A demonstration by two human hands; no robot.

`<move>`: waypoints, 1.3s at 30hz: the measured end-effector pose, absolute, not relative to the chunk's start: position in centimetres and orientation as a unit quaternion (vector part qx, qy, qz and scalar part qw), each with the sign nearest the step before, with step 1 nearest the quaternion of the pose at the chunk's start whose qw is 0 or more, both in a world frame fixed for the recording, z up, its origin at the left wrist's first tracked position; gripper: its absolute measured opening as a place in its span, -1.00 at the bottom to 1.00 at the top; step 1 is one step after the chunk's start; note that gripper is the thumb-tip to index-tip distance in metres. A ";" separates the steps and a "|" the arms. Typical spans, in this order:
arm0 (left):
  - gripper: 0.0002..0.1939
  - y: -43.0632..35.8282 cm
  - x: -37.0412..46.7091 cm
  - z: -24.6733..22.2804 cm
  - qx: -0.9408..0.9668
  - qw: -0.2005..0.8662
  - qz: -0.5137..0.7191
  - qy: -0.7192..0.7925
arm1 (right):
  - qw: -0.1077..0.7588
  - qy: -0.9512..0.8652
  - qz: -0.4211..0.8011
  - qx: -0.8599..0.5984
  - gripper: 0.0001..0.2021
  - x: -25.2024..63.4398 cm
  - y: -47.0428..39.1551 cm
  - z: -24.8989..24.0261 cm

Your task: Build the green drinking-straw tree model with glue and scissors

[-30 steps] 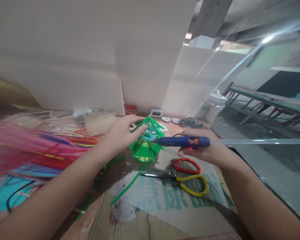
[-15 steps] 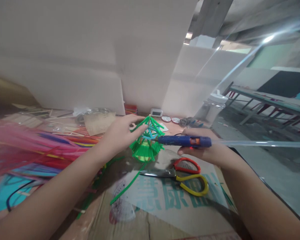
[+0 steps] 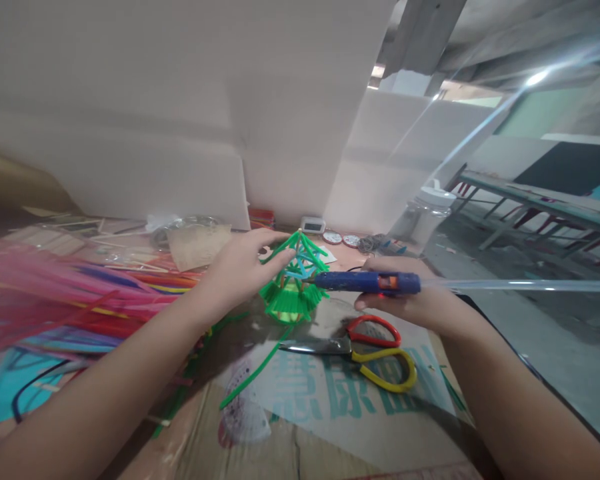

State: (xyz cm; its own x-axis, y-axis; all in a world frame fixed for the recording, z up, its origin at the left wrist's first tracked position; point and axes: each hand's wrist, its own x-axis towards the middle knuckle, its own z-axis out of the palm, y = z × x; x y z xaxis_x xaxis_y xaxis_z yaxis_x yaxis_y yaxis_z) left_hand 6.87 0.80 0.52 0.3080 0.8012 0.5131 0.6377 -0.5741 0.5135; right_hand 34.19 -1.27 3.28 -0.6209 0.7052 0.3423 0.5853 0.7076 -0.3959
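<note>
A small tiered model (image 3: pixel 294 297) made of green and blue pipe cleaners on thin sticks stands in the middle of the cardboard. My left hand (image 3: pixel 250 263) grips its upper left side, thumb near the central stick. My right hand (image 3: pixel 400 293) is wrapped round a blue hot glue gun (image 3: pixel 367 282), with a long clear glue stick (image 3: pixel 520 286) coming out of its back. The nozzle points left and meets the model's right side, at or very near a stick. Below lie scissors (image 3: pixel 350 347) with one red and one yellow handle, beside a loose green pipe cleaner (image 3: pixel 255 373).
Bundles of pink, red and other coloured pipe cleaners (image 3: pixel 80 287) lie at left. Behind stand a small digital clock (image 3: pixel 313 225), round dials (image 3: pixel 333 237) and a clear plastic jar (image 3: pixel 427 213). A white board (image 3: pixel 180 100) rises at the back. A protractor (image 3: pixel 245 413) lies in front.
The glue gun has shifted very slightly left, its nozzle still at the model's right side. My left hand and the model look unchanged.
</note>
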 end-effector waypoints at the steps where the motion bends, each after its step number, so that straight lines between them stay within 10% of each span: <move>1: -0.62 0.8 6.9 0.5 0.801 0.109 0.382 0.449 | 0.243 -0.889 0.122 -0.367 -0.73 34.3 -1.3 3.2; 39: -0.62 1.0 6.9 0.5 0.803 0.103 0.376 0.451 | 0.239 -0.888 0.126 -0.373 -0.76 34.4 -1.2 3.2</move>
